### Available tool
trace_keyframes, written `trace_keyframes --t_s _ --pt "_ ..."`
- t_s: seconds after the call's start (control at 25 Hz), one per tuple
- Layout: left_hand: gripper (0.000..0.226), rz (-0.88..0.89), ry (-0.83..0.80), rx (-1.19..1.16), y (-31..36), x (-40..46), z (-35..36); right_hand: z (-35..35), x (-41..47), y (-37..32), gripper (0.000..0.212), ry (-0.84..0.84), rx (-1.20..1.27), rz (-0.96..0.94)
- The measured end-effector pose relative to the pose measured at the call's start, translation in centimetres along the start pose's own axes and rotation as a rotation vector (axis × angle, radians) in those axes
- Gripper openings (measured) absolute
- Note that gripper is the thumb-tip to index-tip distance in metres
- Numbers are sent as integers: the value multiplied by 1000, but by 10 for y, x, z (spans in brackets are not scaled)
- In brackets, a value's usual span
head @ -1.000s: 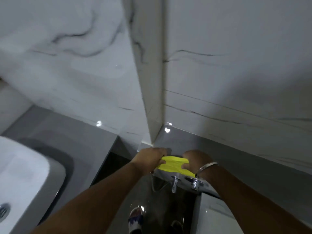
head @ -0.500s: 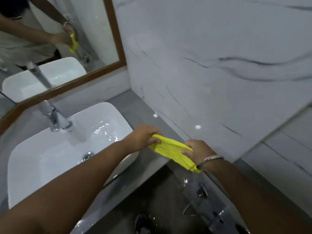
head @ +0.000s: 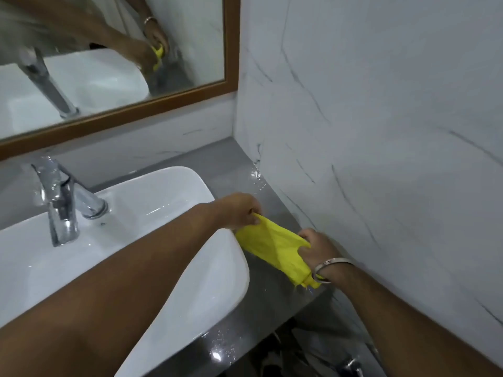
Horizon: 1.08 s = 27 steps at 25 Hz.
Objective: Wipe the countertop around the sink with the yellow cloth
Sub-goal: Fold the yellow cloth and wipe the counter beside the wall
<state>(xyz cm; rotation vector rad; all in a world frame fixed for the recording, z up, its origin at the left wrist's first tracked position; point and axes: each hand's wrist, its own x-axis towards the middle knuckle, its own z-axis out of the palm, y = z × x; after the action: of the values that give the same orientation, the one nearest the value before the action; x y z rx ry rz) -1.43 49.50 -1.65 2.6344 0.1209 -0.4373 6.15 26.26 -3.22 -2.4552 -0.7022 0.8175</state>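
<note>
View swung left, yellow cloth (stretched) beside sink

Bright yellow cloth. Glossy white sink. Plain grey countertop. White wall with thin dark grey veins. Brown-framed mirror. Shiny silver tap and silver bracelet.

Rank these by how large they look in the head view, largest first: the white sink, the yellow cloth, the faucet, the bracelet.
1. white sink
2. yellow cloth and faucet: these look alike in size, and the cloth is bunched, so no firm order between them
3. bracelet, on the right wrist
</note>
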Motion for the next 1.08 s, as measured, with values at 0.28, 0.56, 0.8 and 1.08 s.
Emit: trace_keyframes --t_s 0.28,0.56,0.8,1.08 --pt "37 -227 126 140 -36 19 -3 32 51 4 58 85 -191 -85" --pt "100 -181 486 91 -86 -33 25 94 89 15 67 -69 -694 -472" --pt "101 -128 577 -22 -95 -26 33 96 163 10 58 170 -676 -367" --pt "97 -122 596 -94 -95 -23 34 113 269 -92 67 -1 -659 -627"
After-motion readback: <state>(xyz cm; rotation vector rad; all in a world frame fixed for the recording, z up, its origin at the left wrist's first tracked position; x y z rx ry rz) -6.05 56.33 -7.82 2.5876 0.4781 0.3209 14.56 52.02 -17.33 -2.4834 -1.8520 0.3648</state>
